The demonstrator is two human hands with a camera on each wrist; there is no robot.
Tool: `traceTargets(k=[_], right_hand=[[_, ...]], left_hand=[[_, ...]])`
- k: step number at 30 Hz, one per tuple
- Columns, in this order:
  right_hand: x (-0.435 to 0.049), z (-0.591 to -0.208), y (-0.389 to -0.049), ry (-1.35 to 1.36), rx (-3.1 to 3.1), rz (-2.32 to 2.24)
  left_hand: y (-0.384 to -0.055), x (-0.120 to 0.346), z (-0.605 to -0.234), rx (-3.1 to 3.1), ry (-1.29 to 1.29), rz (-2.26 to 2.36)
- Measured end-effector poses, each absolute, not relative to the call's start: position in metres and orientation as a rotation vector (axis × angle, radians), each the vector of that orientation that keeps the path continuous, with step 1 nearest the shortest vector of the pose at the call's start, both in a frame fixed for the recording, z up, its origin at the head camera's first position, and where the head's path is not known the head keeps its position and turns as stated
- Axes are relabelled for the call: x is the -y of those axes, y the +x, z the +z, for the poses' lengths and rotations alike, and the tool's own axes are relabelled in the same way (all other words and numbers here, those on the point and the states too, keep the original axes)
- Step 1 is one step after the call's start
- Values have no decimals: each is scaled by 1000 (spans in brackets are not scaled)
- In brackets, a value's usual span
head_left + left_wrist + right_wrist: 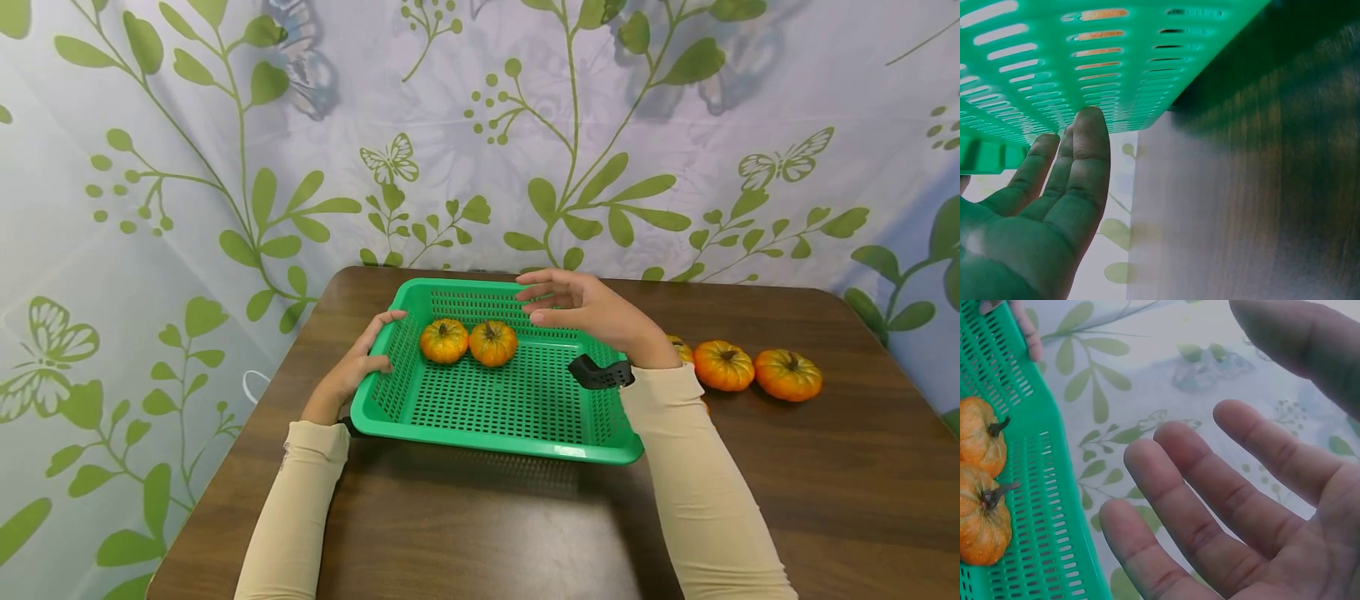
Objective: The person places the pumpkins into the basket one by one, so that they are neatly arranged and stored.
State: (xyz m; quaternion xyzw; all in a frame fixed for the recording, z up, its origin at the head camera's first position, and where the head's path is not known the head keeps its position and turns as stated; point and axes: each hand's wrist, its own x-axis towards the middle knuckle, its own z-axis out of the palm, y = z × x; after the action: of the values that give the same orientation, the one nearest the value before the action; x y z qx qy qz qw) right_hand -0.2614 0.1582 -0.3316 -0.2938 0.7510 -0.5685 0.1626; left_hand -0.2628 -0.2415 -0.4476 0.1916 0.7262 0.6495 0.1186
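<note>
A green perforated plastic basket (495, 400) stands on the table, slightly tilted in the head view. Two small orange pumpkins (444, 341) sit side by side in its far left part. My left hand (351, 371) grips the basket's left rim, thumb over the edge; in the left wrist view its other fingers (1088, 156) lie against the outer wall. Over the basket's right side hovers my right hand (592, 308), holding nothing, its fingers loosely spread. The right wrist view shows this bare palm beside the basket and the two pumpkins (982, 512).
To the right of the basket, several more orange pumpkins (787, 375) stand on the brown wooden table (847, 483), some partly hidden behind my right forearm. A leaf-and-butterfly patterned cloth (450, 108) hangs behind the table. A black strap (600, 372) sits at my right wrist.
</note>
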Motion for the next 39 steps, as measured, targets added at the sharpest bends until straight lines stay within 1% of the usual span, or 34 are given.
traceTargets(k=[4,13,22,33,39], right_hand=[[-169,-332,-257,-820,-2108,-1671],[-189,-330,-246,-891,-2021,-1823],[-210,-335,-233,-888,-2061,-1871],[-228,-336,-210,-783,-2235,-1899],[-240,-343,-203,-756,-2260,-1954]], left_hand=[[-263,241,-448,-2126,564,1902],[-262,241,-447,-2110,550,1909],[-261,242,-447,-2099,551,1910],[-260,241,-445,-2096,548,1910],[-260,241,-445,-2100,560,1912]])
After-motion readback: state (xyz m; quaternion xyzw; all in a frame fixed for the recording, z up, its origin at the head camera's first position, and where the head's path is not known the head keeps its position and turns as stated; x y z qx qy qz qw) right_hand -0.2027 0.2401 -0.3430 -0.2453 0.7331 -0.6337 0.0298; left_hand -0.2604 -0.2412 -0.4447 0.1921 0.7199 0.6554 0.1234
